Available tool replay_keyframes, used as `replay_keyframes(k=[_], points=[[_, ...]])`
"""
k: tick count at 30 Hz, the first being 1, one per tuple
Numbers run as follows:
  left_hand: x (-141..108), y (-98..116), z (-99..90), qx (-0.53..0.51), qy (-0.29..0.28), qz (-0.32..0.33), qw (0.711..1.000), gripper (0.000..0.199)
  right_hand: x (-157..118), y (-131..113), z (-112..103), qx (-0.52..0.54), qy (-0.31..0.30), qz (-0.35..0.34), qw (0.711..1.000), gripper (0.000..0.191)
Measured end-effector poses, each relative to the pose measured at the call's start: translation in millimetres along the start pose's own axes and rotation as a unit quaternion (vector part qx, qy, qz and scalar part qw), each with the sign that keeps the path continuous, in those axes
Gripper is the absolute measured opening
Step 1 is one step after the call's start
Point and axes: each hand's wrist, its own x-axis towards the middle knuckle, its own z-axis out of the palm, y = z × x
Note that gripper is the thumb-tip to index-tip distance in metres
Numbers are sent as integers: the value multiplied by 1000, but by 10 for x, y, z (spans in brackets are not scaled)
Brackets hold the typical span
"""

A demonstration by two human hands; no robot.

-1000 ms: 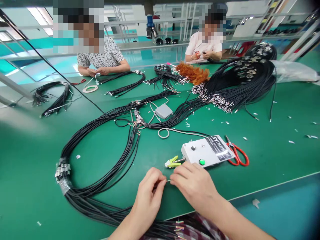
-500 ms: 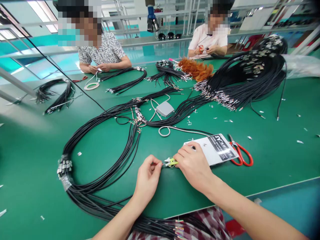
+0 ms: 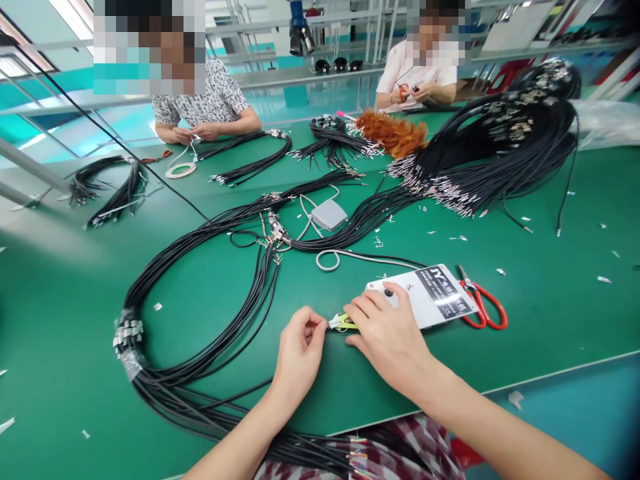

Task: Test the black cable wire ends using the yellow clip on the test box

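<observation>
Free room, green tabletop (image 3: 550,303): widest R of the red-handled scissors (image 3: 481,295), w/ small white scraps (image 3: 604,279) strewn there; narrower lane btwn the L hand (image 3: 300,347) and the cable loop (image 3: 167,250). Obstacles: yellow-green clip (image 3: 345,321), filling the gap btwn L hand & R hand (image 3: 387,327); white box (image 3: 420,293), just beyond R hand, w/ scissors close against its R end; grey cord (image 3: 327,269), curling behind box; cable heap (image 3: 505,157), closing off the back R.

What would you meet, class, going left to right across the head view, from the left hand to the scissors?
Left hand → yellow-green clip → right hand → white box → red-handled scissors.
</observation>
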Motion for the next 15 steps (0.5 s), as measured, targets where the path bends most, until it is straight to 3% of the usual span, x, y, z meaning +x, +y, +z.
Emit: replay_keyframes(k=[2,6,10,15], points=[[2,2,-5,1,0,1,1000,18,-153,64,-72,42,66,10,997,23],[19,-8,-15,-8,0,6,1000,18,-613,220,-109,63,220,95,969,12],[43,-18,-22,-18,-4,9,1000,18,-921,237,24,53,205,91,973,17],[41,-35,-44,-13,2,2,1000,17,-932,215,181,27,222,91,970,19]])
